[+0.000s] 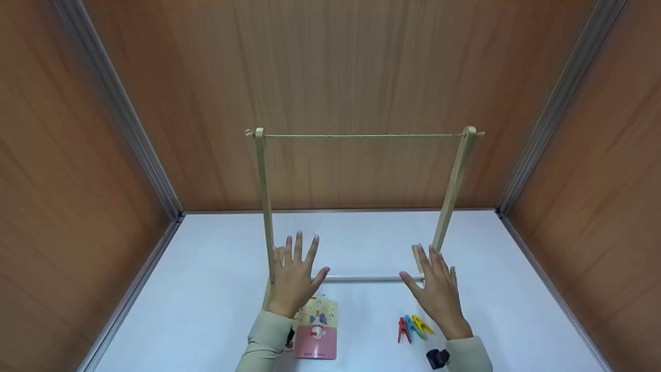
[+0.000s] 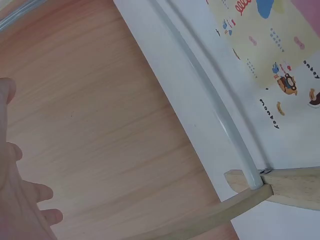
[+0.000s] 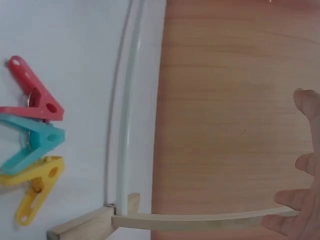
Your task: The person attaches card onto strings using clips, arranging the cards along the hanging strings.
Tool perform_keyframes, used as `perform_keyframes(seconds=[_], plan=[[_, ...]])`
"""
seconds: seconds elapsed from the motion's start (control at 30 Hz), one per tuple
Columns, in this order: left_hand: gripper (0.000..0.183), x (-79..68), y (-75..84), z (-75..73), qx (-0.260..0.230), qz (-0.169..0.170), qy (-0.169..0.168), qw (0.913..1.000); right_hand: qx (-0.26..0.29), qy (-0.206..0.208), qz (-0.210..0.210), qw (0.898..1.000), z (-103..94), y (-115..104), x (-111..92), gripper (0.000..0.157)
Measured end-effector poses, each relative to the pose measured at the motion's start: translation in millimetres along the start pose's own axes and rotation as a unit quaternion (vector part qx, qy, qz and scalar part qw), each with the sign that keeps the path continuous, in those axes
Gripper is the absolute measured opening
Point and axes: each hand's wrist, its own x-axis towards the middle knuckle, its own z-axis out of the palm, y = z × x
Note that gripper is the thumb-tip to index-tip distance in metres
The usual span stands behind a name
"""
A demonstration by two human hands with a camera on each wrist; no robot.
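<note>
My left hand [image 1: 293,279] hovers with fingers spread near the left post of a wooden stand [image 1: 263,191]. The right hand [image 1: 438,294], also spread and holding nothing, is near its right post [image 1: 454,186]. Whether either hand touches the wood cannot be told. A string [image 1: 361,136] joins the post tops, and a white rod [image 1: 361,278] crosses low between them. Below the left hand lies a pink and cream printed card [image 1: 316,341], partly covered by the hand. Red [image 3: 37,92], blue [image 3: 37,137] and yellow [image 3: 37,185] clothespins lie side by side left of the right wrist.
A white tabletop [image 1: 206,289] carries everything. Wood-grain panels stand at the back [image 1: 361,67], left [image 1: 67,181] and right [image 1: 594,181], with grey metal strips along the corners. In the left wrist view, a white printed surface [image 2: 292,112] shows beside the card's cream part.
</note>
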Motion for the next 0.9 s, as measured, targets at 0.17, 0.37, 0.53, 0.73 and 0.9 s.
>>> perform_keyframes(seconds=[0.17, 0.37, 0.53, 0.73, 0.9], plan=[[0.069, -4.9, -4.0, 2.7, 0.002, 0.005, -0.006, 1.0, 0.066, -0.032, 0.031, 0.997, -0.4, 11, -5, 0.078], [0.066, -10.3, -8.6, 7.1, -0.046, -0.009, -0.022, 0.9987, 0.119, -0.086, 0.097, 0.984, -2.2, 22, -10, 0.077], [0.064, -15.2, -11.9, 13.5, -0.109, -0.037, -0.046, 0.9923, 0.159, -0.103, 0.149, 0.971, 0.2, 32, -17, 0.078], [0.06, -22.5, -14.2, 22.4, -0.147, -0.058, -0.08, 0.9842, 0.178, -0.105, 0.184, 0.961, 8.4, 42, -29, 0.07], [0.055, -28.5, -16.3, 30.5, -0.169, -0.073, -0.105, 0.9774, 0.178, -0.104, 0.2, 0.958, 14.9, 50, -37, 0.065]])
